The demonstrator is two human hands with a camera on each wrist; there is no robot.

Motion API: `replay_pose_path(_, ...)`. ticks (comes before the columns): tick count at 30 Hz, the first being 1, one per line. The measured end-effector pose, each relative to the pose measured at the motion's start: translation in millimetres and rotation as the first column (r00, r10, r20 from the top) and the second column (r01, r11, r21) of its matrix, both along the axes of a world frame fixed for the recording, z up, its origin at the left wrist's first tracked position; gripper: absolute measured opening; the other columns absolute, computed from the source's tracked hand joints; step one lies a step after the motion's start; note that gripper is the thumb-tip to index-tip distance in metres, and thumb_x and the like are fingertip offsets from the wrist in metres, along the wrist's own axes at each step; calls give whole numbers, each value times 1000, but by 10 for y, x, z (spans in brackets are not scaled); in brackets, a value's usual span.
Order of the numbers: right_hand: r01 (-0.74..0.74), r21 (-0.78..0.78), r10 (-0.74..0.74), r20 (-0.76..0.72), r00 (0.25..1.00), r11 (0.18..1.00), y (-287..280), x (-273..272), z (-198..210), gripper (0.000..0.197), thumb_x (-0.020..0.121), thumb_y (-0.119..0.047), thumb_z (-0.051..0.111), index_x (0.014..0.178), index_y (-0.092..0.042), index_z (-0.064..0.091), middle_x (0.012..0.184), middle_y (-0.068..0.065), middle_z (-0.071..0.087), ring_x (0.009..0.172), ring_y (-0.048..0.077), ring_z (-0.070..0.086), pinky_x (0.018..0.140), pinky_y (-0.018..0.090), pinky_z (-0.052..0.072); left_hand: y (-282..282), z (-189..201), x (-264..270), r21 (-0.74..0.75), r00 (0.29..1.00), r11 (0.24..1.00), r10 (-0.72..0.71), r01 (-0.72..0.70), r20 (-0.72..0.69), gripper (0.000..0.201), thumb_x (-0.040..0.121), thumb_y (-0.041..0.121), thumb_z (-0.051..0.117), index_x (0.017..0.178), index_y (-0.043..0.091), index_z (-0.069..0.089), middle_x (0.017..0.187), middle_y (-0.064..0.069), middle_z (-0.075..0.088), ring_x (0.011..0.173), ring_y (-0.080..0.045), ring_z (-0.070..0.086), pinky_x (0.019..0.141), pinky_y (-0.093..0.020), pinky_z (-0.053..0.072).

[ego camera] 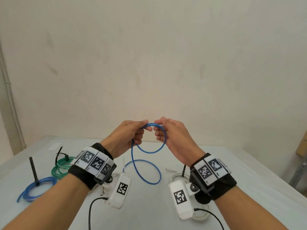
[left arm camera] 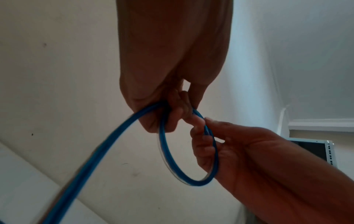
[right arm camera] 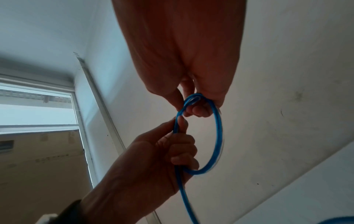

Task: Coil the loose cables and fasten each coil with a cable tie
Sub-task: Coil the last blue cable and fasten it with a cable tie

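From the head view, the left hand and right hand are raised over the middle of the counter, each grip clamped on the top of a loop of blue cable; its loose length hangs to the counter and curls there. Near the left edge lie a tied blue coil and a tied green coil. The wristbands carry square coded markers with small lettering too small to read. In the left wrist view, the left fingers curl round the cable. In the right wrist view, the right fingertips pinch the loop's top.
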State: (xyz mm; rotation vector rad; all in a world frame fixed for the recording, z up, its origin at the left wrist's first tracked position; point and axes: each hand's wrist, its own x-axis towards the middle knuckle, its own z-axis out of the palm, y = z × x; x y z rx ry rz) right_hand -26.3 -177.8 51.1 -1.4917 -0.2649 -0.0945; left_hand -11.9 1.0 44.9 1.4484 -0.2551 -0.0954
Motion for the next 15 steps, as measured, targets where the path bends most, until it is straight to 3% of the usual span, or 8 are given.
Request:
replay_pose_path(2, -97, 165, 111, -75, 991, 981, -57, -23, 42, 29, 108, -13, 50, 117, 8, 68, 93, 15, 70, 75, 18, 65, 74, 28, 58, 18, 3, 26, -19, 1000, 1000, -17, 17, -2, 33, 103, 28, 61, 90, 2, 77, 68, 3, 25, 58, -11, 24, 53, -23, 27)
replay_pose_path(4, -152, 221, 179, -111, 978, 964, -102, -31, 48, 24, 106, -5, 54, 120, 9, 67, 96, 17, 72, 77, 18, 67, 76, 28, 61, 35, 13, 37, -2, 999, 999, -39, 39, 1, 34, 103, 27, 60, 96, -1, 78, 67, 3, 27, 58, -11, 25, 54, -23, 28)
replay_pose_path(8, -140, 334, 212, -190, 959, 932, -150, -18, 28, 20, 102, -2, 59, 116, 7, 70, 100, 20, 73, 79, 20, 71, 75, 28, 62, 51, 24, 16, 30, 995, 995, -93, 94, -16, 35, 105, 27, 57, 102, -1, 78, 67, 4, 31, 59, -11, 28, 57, -24, 31)
replay_pose_path(11, -115, 325, 189, -207, 960, 939, -159, -12, 4, 19, 102, -1, 58, 114, 5, 71, 94, 18, 72, 75, 19, 70, 72, 28, 62, 57, 31, -18, 55, 990, 990, -125, 129, -67, 32, 105, 27, 56, 99, 3, 75, 66, 4, 29, 60, -12, 26, 58, -26, 32)
replay_pose_path(15, -78, 251, 135, -214, 967, 965, -124, -13, -32, 20, 105, -2, 54, 112, 1, 72, 87, 14, 71, 68, 15, 63, 67, 26, 59, 30, 30, -95, 39, 958, 971, -227, 238, -174, 31, 108, 29, 45, 84, 14, 58, 65, 5, 20, 59, -14, 14, 54, -26, 24)
